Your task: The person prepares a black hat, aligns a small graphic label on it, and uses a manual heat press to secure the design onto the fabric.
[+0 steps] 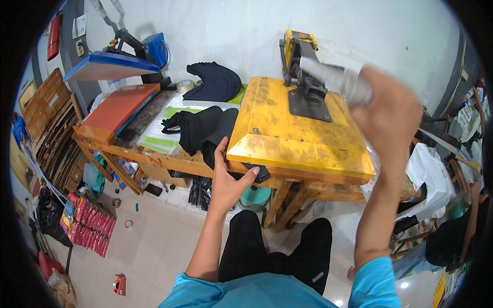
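Note:
A yellow heat press [303, 146] with scuffed paint stands in front of me, its upper plate lowered over an orange-brown base. My right hand [387, 108], smeared by motion, is wrapped round the pale padded handle [328, 77] of its lever. At the press's front left corner is my left hand [227, 179], fingers stretched upward and thumb spread to the right. It touches black cloth [208, 131] that reaches from the table to the press. A dark cloth end [262, 174] sticks out below the plate near my thumb. What lies under the plate is hidden.
A second press with a raised blue plate [110, 66] and red-orange base [120, 108] stands left. Stacked black cloth pieces [213, 82] and tape rolls [185, 86] lie between. Pink packets [92, 220] lie on the floor; white plastic [431, 172] hangs at right.

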The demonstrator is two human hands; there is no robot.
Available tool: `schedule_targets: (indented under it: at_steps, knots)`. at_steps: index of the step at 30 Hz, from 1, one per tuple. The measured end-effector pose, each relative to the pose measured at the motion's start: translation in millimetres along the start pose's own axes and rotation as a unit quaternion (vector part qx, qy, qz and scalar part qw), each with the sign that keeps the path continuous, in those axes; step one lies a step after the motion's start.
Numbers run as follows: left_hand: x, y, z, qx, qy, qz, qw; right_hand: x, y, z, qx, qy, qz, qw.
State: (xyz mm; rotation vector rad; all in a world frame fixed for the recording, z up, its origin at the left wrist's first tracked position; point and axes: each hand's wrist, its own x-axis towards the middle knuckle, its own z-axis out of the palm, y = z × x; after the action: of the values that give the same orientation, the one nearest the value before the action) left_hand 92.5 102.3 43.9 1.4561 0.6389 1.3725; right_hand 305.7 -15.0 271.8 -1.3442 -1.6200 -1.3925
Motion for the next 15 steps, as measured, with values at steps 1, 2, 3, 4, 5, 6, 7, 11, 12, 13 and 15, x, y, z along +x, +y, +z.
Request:
schedule_targets:
  at_steps: [1,2,3,4,5,6,7,11,12,13,15]
  knots:
    - [-3,-3,-1,0.016,-0.002,0.001,1.000,21,7,-6,-0.022,-0.040,0.000,0.999]
    - [-2,-2,-3,0.013,-0.002,0.000,1.000,37,10,-11,-0.049,-0.067,-0.005,0.997]
    - [-4,-1,-3,0.009,-0.004,-0.001,1.000,37,10,-11,-0.047,-0.074,0.008,0.996]
    - [-4,0,-4,0.005,-0.006,-0.001,1.000,33,9,-13,-0.046,-0.082,0.021,0.995]
    - [-7,4,-5,0.008,-0.004,-0.005,1.000,32,8,-13,-0.044,-0.095,0.025,0.994]
    - [-5,3,-7,0.014,-0.003,-0.009,1.000,33,6,-14,-0.039,-0.095,0.029,0.994]
    - [-3,2,-9,0.019,-0.002,-0.012,1.000,35,5,-15,-0.034,-0.095,0.033,0.994]
    - [-2,-4,-9,0.035,-0.007,0.014,0.999,42,21,-11,-0.020,-0.052,-0.004,0.998]
    - [-3,-3,-10,0.044,-0.009,0.018,0.999,48,28,-9,-0.022,-0.022,-0.019,0.999]
    - [-5,0,-11,0.053,-0.010,0.021,0.998,56,37,-7,-0.024,0.007,-0.034,0.999]
    - [-10,-4,-15,0.068,-0.002,0.021,0.997,70,56,-2,-0.023,0.023,-0.027,0.999]
